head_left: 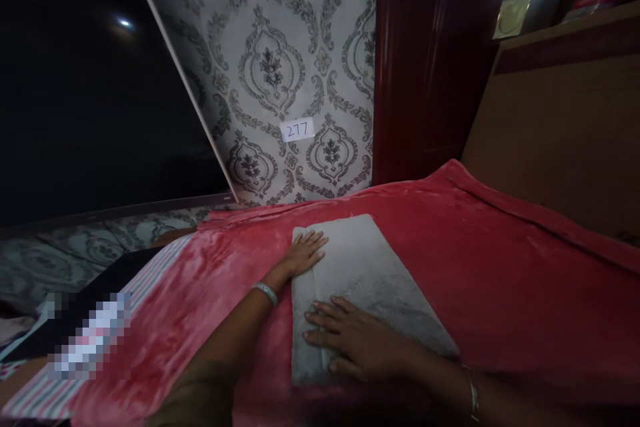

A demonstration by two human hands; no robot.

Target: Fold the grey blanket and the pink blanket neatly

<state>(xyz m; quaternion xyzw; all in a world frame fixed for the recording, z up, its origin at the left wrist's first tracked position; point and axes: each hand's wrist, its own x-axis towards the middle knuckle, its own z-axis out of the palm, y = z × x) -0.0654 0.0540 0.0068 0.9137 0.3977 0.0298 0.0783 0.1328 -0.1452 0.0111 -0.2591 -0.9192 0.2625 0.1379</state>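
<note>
A grey folded cloth (373, 260) with a soft, fuzzy surface lies flat on a red plush blanket (500, 273). Its near edge is wider than its far edge as I look at it. My left hand (304, 253) rests palm down near its far left corner, fingers stretched out. Nearer to me, my right hand (357, 337) lies flat across its lower left part with the fingers spread. A crease runs along the cloth's left side, close to both hands. Neither hand grips anything.
Behind the blanket stands a patterned wall with a paper label (297, 129) reading 277. A large black screen (100, 93) is at the left, a brown cardboard box (560, 127) at the right. A striped cloth (155, 273) shows along the blanket's left edge.
</note>
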